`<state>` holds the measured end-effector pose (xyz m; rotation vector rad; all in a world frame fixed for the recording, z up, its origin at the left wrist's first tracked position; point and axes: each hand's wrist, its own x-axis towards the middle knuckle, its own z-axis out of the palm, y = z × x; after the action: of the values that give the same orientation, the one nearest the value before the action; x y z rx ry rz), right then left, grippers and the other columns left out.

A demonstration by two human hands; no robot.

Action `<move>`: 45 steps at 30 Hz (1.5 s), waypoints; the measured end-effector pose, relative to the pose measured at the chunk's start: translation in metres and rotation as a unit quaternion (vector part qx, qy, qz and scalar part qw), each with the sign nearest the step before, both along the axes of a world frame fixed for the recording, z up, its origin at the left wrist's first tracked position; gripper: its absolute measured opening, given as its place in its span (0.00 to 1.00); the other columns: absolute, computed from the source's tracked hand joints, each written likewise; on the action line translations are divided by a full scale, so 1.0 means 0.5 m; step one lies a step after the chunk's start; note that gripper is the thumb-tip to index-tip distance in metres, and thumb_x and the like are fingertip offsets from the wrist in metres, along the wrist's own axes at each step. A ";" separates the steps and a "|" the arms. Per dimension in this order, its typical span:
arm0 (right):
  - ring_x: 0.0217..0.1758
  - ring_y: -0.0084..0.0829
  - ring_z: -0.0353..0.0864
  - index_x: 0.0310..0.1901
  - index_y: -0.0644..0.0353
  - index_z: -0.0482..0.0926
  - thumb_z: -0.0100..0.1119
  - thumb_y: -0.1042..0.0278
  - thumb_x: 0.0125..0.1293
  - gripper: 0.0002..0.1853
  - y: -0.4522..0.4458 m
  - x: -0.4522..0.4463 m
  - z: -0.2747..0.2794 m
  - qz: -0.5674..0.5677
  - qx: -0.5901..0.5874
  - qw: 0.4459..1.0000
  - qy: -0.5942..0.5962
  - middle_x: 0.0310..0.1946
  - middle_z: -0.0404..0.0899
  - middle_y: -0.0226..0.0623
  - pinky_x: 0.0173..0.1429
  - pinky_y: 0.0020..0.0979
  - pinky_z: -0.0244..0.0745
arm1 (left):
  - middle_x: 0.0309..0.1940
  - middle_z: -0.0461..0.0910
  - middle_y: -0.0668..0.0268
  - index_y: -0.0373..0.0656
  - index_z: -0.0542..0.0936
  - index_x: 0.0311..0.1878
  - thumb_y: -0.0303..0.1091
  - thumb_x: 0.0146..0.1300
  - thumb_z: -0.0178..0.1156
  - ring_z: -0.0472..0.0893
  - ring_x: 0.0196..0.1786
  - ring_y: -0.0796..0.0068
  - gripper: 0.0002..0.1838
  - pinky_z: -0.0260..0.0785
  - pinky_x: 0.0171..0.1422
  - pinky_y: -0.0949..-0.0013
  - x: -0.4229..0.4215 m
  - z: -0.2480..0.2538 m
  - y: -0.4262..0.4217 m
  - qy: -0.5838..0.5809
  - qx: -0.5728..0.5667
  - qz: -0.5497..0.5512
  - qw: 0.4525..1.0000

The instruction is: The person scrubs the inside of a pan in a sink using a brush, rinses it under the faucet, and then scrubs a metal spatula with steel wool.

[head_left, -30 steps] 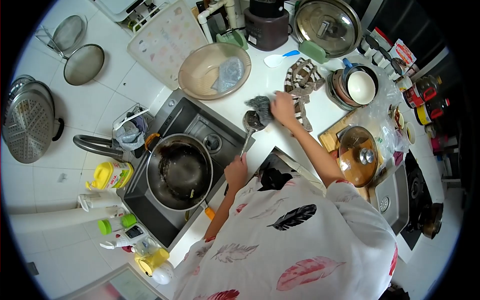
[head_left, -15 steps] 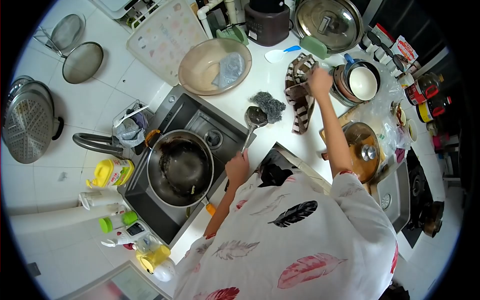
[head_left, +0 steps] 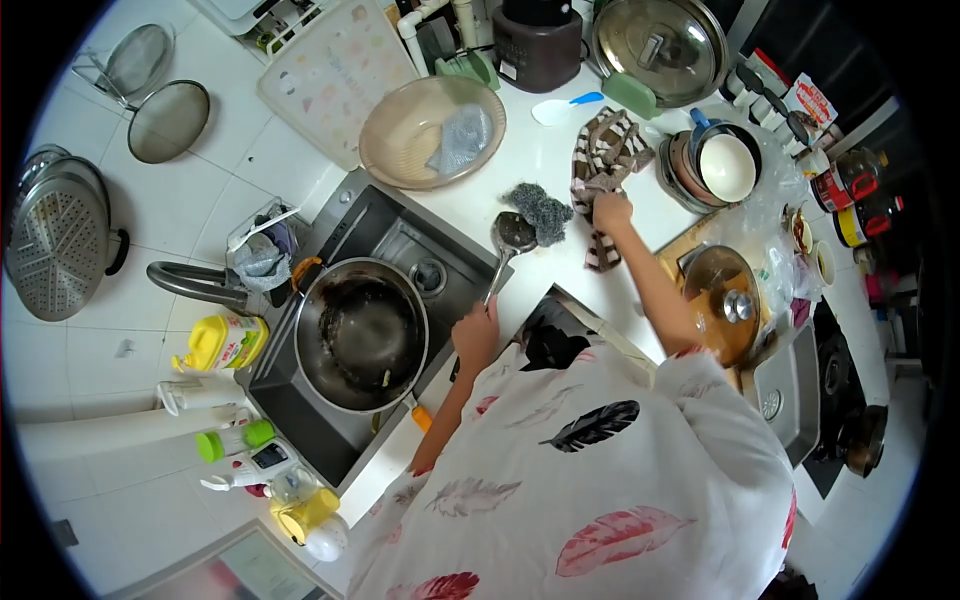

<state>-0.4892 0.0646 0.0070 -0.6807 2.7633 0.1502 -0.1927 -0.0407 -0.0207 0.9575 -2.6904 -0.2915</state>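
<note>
My left hand (head_left: 476, 335) is closed around the handle of a metal ladle (head_left: 515, 233). The ladle's bowl rests at the counter, touching a grey steel-wool scourer (head_left: 541, 213). On the right, my right hand (head_left: 612, 212) is closed on a brown-and-white striped cloth (head_left: 598, 148), which lies bunched on the counter; the fingertips are partly hidden. Left of my left hand, a wok (head_left: 362, 335) with dark stains and a small pale scrap inside sits over the dark sink (head_left: 400, 235).
A beige basin (head_left: 385, 160) holding a clear plastic bag stands behind the sink. To the right are stacked bowls (head_left: 727, 168) and a glass-lidded pan (head_left: 722, 290) on a wooden board. A white spoon with a blue handle (head_left: 566, 108) lies farther back. Several bottles line the left wall.
My right hand has moved toward me and slightly left along the striped cloth, whose far folds now show more. My left hand and the ladle have stayed nearly still.
</note>
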 end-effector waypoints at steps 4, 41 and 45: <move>0.40 0.40 0.80 0.32 0.63 0.79 0.64 0.65 0.38 0.17 0.001 -0.107 0.095 0.107 0.065 0.987 -0.097 0.35 0.79 0.44 0.41 0.38 0.76 | 0.13 0.73 0.52 0.40 0.74 0.20 0.47 0.63 0.45 0.75 0.17 0.52 0.23 0.68 0.22 0.58 -0.008 0.007 -0.002 -0.002 0.045 0.004 0.999; 0.44 0.34 0.70 0.40 0.53 0.75 0.50 0.79 0.42 0.19 -0.019 0.113 -0.015 0.271 -0.341 0.899 0.046 0.39 0.73 0.32 0.44 0.41 0.63 | 0.13 0.74 0.53 0.42 0.72 0.21 0.47 0.63 0.45 0.76 0.18 0.53 0.21 0.68 0.21 0.57 -0.007 -0.011 -0.001 -0.022 0.043 -0.001 0.999; 0.42 0.35 0.71 0.39 0.53 0.76 0.49 0.79 0.43 0.18 -0.063 0.104 -0.008 0.246 -0.310 0.918 0.029 0.37 0.74 0.32 0.44 0.42 0.65 | 0.13 0.74 0.54 0.42 0.71 0.20 0.47 0.63 0.45 0.76 0.17 0.53 0.22 0.68 0.20 0.58 -0.004 -0.004 -0.001 -0.028 0.018 -0.023 0.999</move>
<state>-0.4375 0.0328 0.0031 -1.5399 2.6155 -0.6413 -0.1949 -0.0414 -0.0227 0.9295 -2.7703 -0.3281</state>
